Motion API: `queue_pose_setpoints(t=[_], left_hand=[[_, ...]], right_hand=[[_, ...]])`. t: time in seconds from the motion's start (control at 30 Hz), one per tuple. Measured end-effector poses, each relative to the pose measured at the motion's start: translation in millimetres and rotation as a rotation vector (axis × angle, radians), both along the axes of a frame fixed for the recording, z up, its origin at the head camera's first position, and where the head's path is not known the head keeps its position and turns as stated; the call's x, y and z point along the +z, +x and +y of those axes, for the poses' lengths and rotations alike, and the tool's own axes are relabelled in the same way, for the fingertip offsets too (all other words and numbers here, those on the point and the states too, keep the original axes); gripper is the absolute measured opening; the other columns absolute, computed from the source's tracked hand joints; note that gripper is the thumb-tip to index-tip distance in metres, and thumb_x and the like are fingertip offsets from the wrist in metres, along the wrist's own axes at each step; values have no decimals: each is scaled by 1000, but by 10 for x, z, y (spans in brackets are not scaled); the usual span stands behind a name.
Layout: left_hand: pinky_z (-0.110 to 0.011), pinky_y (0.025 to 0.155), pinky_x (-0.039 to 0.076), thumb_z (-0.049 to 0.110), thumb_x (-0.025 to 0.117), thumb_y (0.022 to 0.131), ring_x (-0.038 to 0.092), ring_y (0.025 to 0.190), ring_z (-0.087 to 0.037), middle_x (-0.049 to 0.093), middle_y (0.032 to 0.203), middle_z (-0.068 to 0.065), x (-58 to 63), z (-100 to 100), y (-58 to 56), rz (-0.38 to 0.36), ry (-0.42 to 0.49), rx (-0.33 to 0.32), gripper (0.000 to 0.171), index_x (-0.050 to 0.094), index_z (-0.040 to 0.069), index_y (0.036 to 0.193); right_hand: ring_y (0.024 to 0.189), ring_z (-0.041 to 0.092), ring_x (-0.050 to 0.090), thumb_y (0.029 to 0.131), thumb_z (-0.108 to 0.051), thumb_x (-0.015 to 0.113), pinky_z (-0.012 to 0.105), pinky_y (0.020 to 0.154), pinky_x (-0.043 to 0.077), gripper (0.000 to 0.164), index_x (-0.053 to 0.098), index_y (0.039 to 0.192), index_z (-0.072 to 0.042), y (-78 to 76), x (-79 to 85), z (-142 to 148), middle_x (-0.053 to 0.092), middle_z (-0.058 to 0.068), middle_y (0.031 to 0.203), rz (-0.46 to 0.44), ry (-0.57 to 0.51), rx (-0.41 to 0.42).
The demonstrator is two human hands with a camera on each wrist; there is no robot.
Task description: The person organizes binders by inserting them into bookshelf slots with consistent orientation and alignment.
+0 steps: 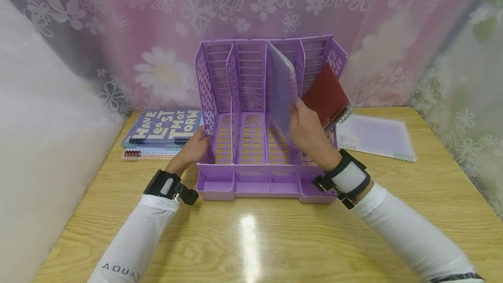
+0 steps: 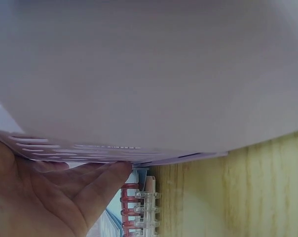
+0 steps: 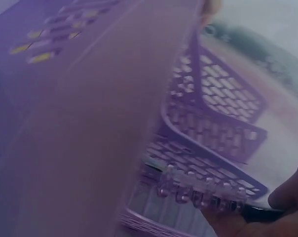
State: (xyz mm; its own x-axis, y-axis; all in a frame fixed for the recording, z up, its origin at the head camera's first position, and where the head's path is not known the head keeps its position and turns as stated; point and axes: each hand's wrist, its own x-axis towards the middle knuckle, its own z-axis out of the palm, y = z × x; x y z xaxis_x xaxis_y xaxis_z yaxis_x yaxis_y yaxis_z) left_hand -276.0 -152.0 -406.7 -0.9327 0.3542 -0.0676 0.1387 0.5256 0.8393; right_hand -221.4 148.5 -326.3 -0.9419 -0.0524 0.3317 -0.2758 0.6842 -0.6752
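Notebooks [image 1: 165,125] lay stacked leftmost. My left hand [image 1: 194,148] rested outstretched fingers against the left wall [image 1: 204,88] of a purple rack [image 1: 220,170]. At its third slot [image 1: 280,155], a clear notebook [image 1: 281,88] stood long edge upright, extending back from my nearer right hand [image 1: 309,129], which gripped its near edge.

Pink floral curtain [image 1: 165,21], white daisy print [image 1: 163,75]; wood-grain tabletop [image 1: 212,243], bright glare [image 1: 249,243]

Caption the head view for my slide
Left hand touching a purple organizer, right hand holding a notebook at its compartments.
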Motion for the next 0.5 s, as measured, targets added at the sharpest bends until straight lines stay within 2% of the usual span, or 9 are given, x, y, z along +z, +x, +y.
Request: queue_pose_setpoints(t=[0.03, 0.07, 0.13, 0.2, 0.23, 0.27, 0.4, 0.47, 0.5], left_hand=[[-53, 111, 17, 9, 25, 100, 24, 135, -40, 30, 142, -31, -7, 4, 1, -2, 5, -2, 49, 14, -7, 145], [-53, 111, 17, 9, 25, 100, 25, 135, -39, 31, 141, -31, -11, 8, 1, -3, 7, -4, 49, 15, -7, 145], [-52, 111, 18, 8, 25, 100, 26, 134, -38, 31, 141, -30, -5, 12, 3, -7, 14, -13, 49, 14, -7, 145], [-52, 110, 19, 8, 25, 100, 27, 133, -37, 31, 141, -30, 10, 1, 4, -9, 14, -14, 48, 15, -6, 145], [-52, 110, 20, 7, 25, 100, 28, 132, -37, 31, 141, -30, 21, -6, 4, -7, 14, -13, 48, 15, -6, 144], [-53, 106, 26, 8, 24, 100, 34, 126, -38, 32, 139, -31, 32, -13, 5, -8, 10, -16, 48, 14, -7, 145], [-52, 98, 33, 9, 23, 101, 38, 119, -39, 33, 138, -31, 36, -23, 5, -18, 11, -16, 48, 14, -6, 145], [-50, 86, 39, 9, 23, 100, 44, 104, -41, 36, 133, -32, 33, -17, 7, -20, 9, -15, 47, 15, -7, 144], [-48, 85, 40, 8, 24, 100, 44, 105, -40, 37, 133, -31, 29, -15, 8, -20, 14, -13, 47, 16, -6, 144]], right_hand=[[66, 31, 49, 105, -26, 22, 45, 62, 43, 32, 41, 98, -1, -32, -33, -14, 38, 11, 72, -25, 2, 1], [66, 30, 47, 105, -25, 21, 44, 63, 43, 33, 43, 102, 0, -60, -66, -24, 41, 12, 74, -47, -1, 4], [82, 32, 57, 105, -22, 23, 45, 76, 48, 35, 47, 117, 1, -122, -135, -48, 55, 18, 89, -38, -2, 16], [104, 36, 56, 105, -20, 28, 46, 91, 45, 40, 40, 133, 6, -199, -209, -77, 54, 27, 117, -50, 12, 75], [122, 37, 45, 105, -21, 32, 46, 103, 36, 46, 32, 141, 7, -231, -240, -95, 43, 30, 134, -86, 41, 103], [135, 37, 30, 104, -23, 36, 45, 110, 25, 55, 21, 146, 8, -259, -264, -113, 28, 29, 146, -136, 79, 137], [141, 38, -2, 98, -38, 51, 46, 113, 7, 89, -4, 145, 13, -293, -310, -149, -4, 31, 152, -380, 269, 238], [141, 38, -1, 95, -43, 56, 48, 113, 8, 98, -6, 145, 13, -277, -302, -138, -5, 31, 152, -430, 307, 257], [141, 38, 0, 93, -44, 58, 48, 113, 8, 101, -6, 145, 13, -265, -292, -129, -4, 30, 153, -436, 301, 258]])
